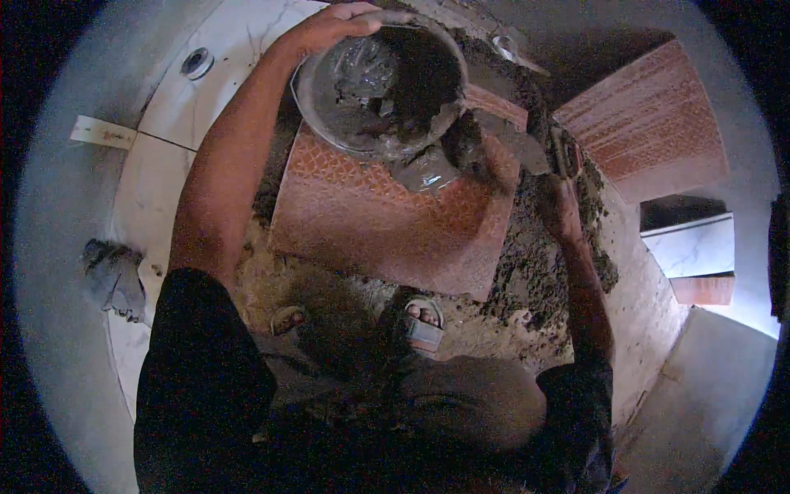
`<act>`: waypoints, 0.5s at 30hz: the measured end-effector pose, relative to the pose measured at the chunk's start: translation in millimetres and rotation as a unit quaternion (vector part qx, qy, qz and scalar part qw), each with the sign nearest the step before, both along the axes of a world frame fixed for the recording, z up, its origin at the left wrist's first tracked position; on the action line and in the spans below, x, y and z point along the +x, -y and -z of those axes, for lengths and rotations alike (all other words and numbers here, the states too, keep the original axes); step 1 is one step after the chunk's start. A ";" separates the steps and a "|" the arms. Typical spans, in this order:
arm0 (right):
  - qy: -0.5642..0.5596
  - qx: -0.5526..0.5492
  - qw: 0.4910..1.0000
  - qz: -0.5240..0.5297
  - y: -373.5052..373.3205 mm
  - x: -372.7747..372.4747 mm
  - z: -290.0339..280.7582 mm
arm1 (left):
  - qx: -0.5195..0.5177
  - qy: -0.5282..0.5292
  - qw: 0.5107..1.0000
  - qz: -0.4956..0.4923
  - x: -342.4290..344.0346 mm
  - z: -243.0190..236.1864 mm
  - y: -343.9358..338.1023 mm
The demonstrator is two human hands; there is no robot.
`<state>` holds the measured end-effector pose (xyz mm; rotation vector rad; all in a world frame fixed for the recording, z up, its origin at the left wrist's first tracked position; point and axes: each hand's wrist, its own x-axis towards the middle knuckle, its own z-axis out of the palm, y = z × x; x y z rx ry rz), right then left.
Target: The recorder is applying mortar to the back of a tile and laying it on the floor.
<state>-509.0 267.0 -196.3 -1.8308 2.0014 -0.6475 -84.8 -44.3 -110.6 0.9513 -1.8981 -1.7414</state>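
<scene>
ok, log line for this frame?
left hand: gripping bowl; right hand: holding trowel; mortar: inside and outside bowl; tile: below bowl

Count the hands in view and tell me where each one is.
2: the left hand grips the tilted bucket's rim at the top; the right hand holds the trowel right of it.

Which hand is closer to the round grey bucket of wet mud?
Left. The left hand grips the far rim of the round grey bucket; the right hand is apart from it, to the right and lower in view.
</scene>
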 end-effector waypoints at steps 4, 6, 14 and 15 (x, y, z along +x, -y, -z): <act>0.078 0.011 0.990 -0.118 19.3 77.1 -35.2 | 0.003 0.012 0.999 0.052 -8.6 0.2 4.4; 0.149 0.097 0.976 -0.125 43.7 110.0 -41.2 | -0.014 -0.039 0.994 0.101 -13.5 1.3 5.4; 0.057 0.182 0.970 -0.153 100.6 76.7 -35.2 | -0.032 0.068 0.992 0.100 -3.4 -15.1 1.7; 0.033 0.181 0.976 -0.120 94.4 57.5 -36.6 | 0.001 0.097 0.990 0.106 -3.5 -15.7 -0.2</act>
